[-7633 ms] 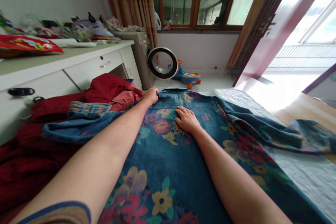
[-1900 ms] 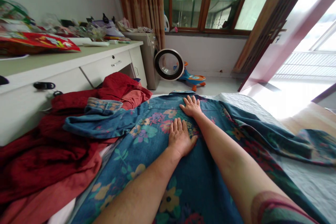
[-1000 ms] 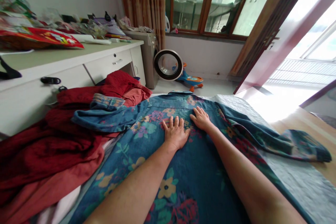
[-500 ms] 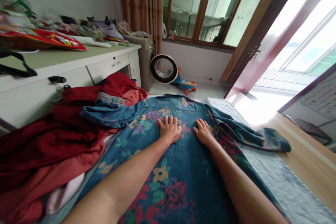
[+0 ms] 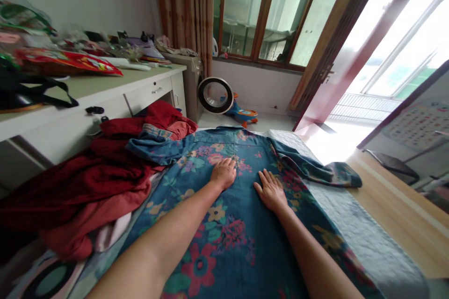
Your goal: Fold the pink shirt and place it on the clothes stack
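Observation:
A blue denim shirt (image 5: 245,215) with a colourful flower print lies spread out in front of me, back side up, collar at the far end. Its left sleeve rests over a heap of red clothes (image 5: 119,163); the other sleeve reaches out to the right. My left hand (image 5: 224,174) rests on the upper back of the shirt, fingers close together and slightly bent, gripping no cloth that I can see. To its right, my right hand (image 5: 271,190) lies flat on the fabric with fingers stretched out. Under the shirt is a pale quilted cover (image 5: 347,215).
A cluttered desk (image 5: 140,85) with drawers runs along the left. Beyond the shirt stands a washing machine with its round door (image 5: 215,96) open, beside a blue and orange toy (image 5: 242,112). A wooden surface (image 5: 386,205) borders the cover on the right, near an open door.
Both hands have slid slightly over the shirt, the right one a little towards me. The left hand's fingers have drawn closer together. My view has turned a little.

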{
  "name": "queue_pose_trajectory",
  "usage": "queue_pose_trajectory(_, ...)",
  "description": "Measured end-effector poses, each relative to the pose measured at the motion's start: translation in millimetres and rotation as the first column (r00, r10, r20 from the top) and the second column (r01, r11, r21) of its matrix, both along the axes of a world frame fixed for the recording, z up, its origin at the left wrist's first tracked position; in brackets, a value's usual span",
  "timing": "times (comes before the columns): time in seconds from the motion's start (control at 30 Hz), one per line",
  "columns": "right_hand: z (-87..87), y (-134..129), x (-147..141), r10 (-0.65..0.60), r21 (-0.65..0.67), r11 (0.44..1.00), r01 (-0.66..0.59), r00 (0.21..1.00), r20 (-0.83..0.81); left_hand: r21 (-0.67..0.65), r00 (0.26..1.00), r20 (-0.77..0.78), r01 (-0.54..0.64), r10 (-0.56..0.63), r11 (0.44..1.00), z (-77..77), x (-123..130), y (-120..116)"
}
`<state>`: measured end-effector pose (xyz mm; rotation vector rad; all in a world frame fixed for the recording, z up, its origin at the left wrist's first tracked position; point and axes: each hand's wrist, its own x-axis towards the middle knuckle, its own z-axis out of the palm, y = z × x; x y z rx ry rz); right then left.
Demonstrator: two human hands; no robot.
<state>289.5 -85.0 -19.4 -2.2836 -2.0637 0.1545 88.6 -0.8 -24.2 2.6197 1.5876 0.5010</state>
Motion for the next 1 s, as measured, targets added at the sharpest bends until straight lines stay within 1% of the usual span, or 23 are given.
queue_pose_trajectory(0.1,0.1,-3,2,-0.017,0.011,1.000,0.017,1.000,0.001,-0.038,0.999,-0.038,0.017,-0.018,0.999,-2.8,-22,-17)
queue_pose_trajectory(0.2,1.0,-4,1,-0.014,0.040,0.999,0.014,1.000,-0.016,-0.080,0.995,-0.098,0.007,-0.015,0.997,-3.1,-51,-39)
queue_pose_trajectory(0.33,0.5,-5,2,-0.006,0.082,0.997,0.009,0.999,-0.036,-0.090,0.985,-0.169,-0.053,0.037,0.994,0.8,-93,-74)
queue_pose_trajectory(0.43,-1.2,-6,4,0.005,0.121,0.993,0.000,0.999,-0.036,-0.090,0.974,-0.210,-0.109,0.088,0.990,1.7,-118,-99)
queue_pose_trajectory(0.5,-1.6,-7,6,0.010,0.140,0.990,-0.005,0.999,-0.037,-0.076,0.965,-0.231,-0.146,0.125,0.986,0.8,-130,-115)
queue_pose_trajectory(0.6,0.6,-7,2,-0.014,0.130,0.991,0.020,0.999,-0.053,-0.034,0.953,-0.257,-0.175,0.160,0.984,-0.5,-139,-136)
queue_pose_trajectory(0.7,5.8,-8,-17,-0.040,0.093,0.994,0.050,0.994,-0.107,-0.012,0.947,-0.273,-0.178,0.168,0.984,1.1,-139,-148)
queue_pose_trajectory(0.73,7.5,-9,-27,-0.014,0.095,0.995,0.026,0.992,-0.125,-0.009,0.947,-0.274,-0.179,0.170,0.984,2.1,-138,-150)
queue_pose_trajectory(0.8,10.0,-14,-51,0.110,0.114,0.989,-0.094,0.984,-0.142,-0.010,0.948,-0.269,-0.182,0.172,0.983,4.0,-137,-152)
queue_pose_trajectory(0.9,10.6,-28,-85,0.341,0.066,0.940,-0.336,0.932,-0.122,-0.018,0.953,-0.249,-0.183,0.173,0.983,5.6,-137,-153)
queue_pose_trajectory(0.93,10.4,-34,-92,0.390,0.045,0.921,-0.388,0.914,-0.114,-0.023,0.955,-0.242,-0.185,0.174,0.983,5.8,-137,-153)
queue_pose_trajectory(1.0,10.4,-45,-100,0.445,0.020,0.895,-0.446,0.890,-0.099,-0.039,0.956,-0.234,-0.191,0.176,0.981,6.4,-138,-153)
